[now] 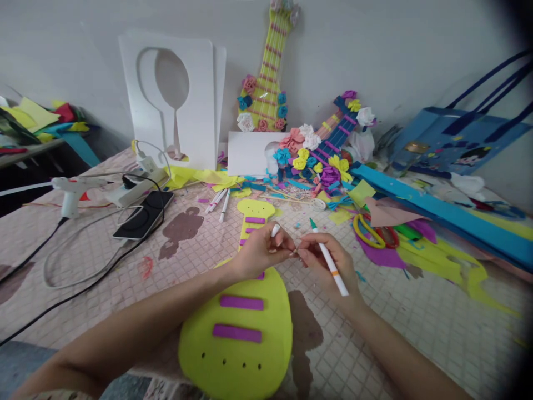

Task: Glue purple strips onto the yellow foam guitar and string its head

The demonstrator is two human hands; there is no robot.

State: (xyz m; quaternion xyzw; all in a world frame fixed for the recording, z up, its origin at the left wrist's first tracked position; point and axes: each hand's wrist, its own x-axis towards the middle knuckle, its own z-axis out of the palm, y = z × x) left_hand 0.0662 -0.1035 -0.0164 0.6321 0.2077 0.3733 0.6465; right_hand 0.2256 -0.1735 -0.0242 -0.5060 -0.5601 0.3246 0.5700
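My right hand [333, 266] is closed around a white marker [328, 261] with an orange band, its green tip uncovered and pointing up and away. My left hand [264, 250] is closed too, a small white marker cap [275, 230] sticking up from its fingers. The fingertips of both hands meet, pinching something too small to make out. Beneath my left hand and forearm lies a yellow foam guitar shape [237, 355]. Purple strips [241, 302] cross its body and neck, and dark dots mark the head and lower body. My left hand hides part of the neck.
Several white markers [224, 205] lie beyond the guitar shape. Leftward are a phone [144, 215], cables and a glue gun [69, 194]. Yellow-handled scissors [368, 232] lie among scraps on the right. Flower-decorated guitars [266, 94], white cut-out boards [200, 100] and a blue bag [441, 139] stand behind.
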